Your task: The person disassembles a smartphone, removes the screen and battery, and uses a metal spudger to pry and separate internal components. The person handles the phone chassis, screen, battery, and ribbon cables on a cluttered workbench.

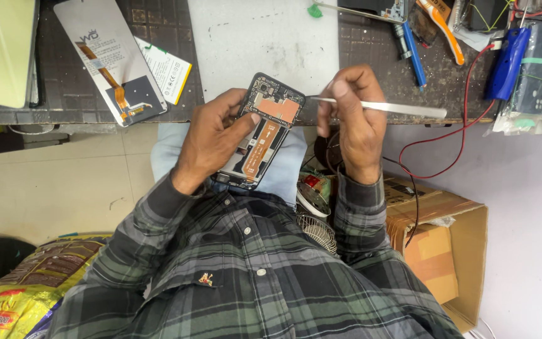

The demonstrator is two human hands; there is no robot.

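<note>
My left hand point(211, 135) grips an opened phone point(265, 129) with its back cover off, showing an orange flex cable and copper-coloured board parts inside. The phone is held over my lap, just in front of the workbench edge. My right hand point(352, 122) pinches metal tweezers point(403, 108); their tip points left toward the phone's upper right corner, and the long end sticks out to the right. Whether the tip touches the phone I cannot tell.
On the dark workbench point(384, 75) lie a white mat point(265, 37), a detached phone screen with flex cable point(111, 59), a white battery point(167, 69), a blue screwdriver point(412, 56) and red wires point(465, 100). An open cardboard box point(440, 245) sits at lower right.
</note>
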